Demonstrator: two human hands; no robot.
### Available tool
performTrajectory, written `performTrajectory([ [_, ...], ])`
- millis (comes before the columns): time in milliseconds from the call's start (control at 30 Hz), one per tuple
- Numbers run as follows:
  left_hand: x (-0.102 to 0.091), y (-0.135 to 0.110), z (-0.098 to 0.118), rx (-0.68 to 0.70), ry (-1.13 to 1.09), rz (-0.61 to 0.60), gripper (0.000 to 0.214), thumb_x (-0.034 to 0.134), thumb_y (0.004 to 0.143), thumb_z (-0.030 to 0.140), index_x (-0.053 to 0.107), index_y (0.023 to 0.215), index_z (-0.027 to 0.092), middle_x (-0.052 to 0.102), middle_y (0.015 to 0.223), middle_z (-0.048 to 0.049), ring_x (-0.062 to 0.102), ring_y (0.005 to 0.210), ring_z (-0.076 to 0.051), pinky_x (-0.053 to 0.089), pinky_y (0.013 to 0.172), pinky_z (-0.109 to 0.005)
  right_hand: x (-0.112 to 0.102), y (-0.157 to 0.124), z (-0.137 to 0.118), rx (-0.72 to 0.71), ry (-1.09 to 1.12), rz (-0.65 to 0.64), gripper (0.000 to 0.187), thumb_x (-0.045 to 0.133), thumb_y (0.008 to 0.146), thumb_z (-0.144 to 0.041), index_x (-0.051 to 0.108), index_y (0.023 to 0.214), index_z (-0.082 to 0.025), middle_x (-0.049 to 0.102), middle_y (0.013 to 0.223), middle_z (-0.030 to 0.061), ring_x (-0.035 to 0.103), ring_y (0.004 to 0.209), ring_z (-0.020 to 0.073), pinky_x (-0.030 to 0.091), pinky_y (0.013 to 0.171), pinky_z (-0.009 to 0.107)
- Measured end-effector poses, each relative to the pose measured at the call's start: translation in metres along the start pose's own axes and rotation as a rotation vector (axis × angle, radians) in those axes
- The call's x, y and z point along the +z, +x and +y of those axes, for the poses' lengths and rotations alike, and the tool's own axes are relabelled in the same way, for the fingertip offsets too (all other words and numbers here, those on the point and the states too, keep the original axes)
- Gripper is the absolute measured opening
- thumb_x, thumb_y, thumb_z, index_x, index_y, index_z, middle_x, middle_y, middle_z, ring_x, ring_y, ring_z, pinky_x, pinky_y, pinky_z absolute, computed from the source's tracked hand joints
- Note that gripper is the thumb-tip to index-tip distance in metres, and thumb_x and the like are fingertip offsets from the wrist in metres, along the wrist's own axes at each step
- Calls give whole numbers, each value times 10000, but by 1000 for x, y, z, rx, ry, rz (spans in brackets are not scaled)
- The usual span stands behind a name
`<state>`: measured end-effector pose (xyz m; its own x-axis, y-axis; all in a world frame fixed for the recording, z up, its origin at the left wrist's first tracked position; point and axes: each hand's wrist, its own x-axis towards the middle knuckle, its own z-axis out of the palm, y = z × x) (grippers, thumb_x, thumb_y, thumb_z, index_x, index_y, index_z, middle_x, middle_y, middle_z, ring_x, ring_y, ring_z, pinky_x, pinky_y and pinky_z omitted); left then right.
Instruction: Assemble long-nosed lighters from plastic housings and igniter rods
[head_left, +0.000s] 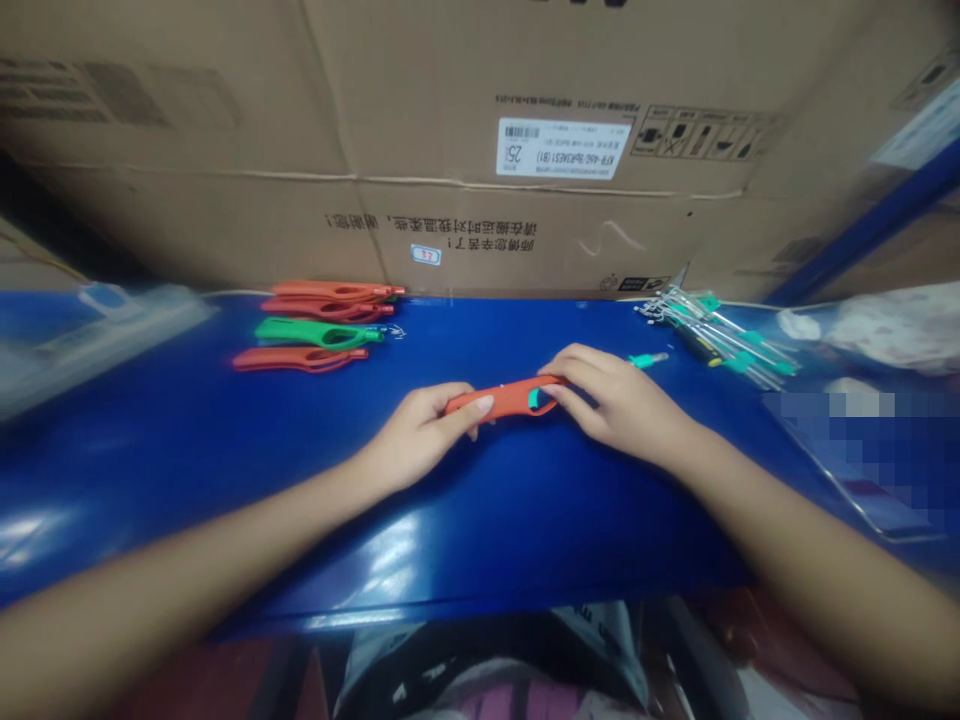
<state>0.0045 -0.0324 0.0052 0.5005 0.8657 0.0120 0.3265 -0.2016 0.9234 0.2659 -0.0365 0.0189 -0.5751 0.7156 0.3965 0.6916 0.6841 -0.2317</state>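
Pinching an orange plastic handle piece (501, 398) from both ends, the two hands met at mid tabletop. Left hand (424, 428) had its fingers (459, 410) curled and pressed around the left end of the piece, thumb tip on top. Right hand (611, 400) had its fingers (564, 372) closed over the right end, thumb underneath, next to a small teal insert (534, 399) showing in the orange piece. Piece lay roughly level, just above or resting on the glossy blue tabletop (480, 520); contact could not be told. Both bare forearms ran in from the bottom corners.

Just right of the right hand a small teal-handled metal part (648, 359) lay alone on the blue surface. Further right, at the back, sat a loose pile of thin metal blades with teal ends (712, 335). Back left, well apart from the hands, four finished handles lay in a stack of rows: two orange ones (334, 298) at the rear, a green one (319, 332) in front of them, another orange one (298, 358) nearest. A large brown cardboard box (480, 150) with a white label (561, 148) and printed text stood along the far edge. Clear plastic bags (877, 330) lay at far right, blurred.
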Motion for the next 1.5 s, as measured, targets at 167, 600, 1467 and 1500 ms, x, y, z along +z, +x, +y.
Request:
performTrajectory([
  [167, 11, -1, 6, -328, -615, -130, 347, 551, 929, 462, 635, 863, 132, 478, 605, 6, 331, 452, -74, 254, 393, -212, -1, 3, -5, -138, -103, -65, 439, 553, 989, -468, 613, 1322, -188, 693, 1185, 125, 649, 1054, 274, 482, 885, 417],
  [600, -7, -4, -12, 409, 413, -146, 322, 573, 996, 370, 666, 1283, 257, 728, 1111, -25, 663, 947, -165, 492, 860, -265, 16, -3, -9, -176, 272, -28, 199, 527, 1010, -244, 696, 1104, -196, 744, 1075, 67, 698, 965, 174, 534, 833, 286],
  [1467, -19, 10, -18, 454, 578, -82, 296, 566, 992, 392, 685, 1186, 203, 729, 1074, -56, 676, 944, -189, 498, 843, -276, 4, -4, 5, -193, -143, -73, 316, 506, 1031, -374, 747, 1034, -169, 772, 904, 53, 676, 769, 179, 442, 719, 314],
  [1500, -18, 9, -18, 456, 591, -91, 292, 552, 999, 382, 679, 1192, 203, 718, 1077, -58, 670, 947, -187, 496, 843, -276, 4, -3, 5, -191, -135, -85, 313, 519, 1025, -387, 747, 1044, -173, 774, 920, 51, 678, 794, 183, 445, 733, 316],
])
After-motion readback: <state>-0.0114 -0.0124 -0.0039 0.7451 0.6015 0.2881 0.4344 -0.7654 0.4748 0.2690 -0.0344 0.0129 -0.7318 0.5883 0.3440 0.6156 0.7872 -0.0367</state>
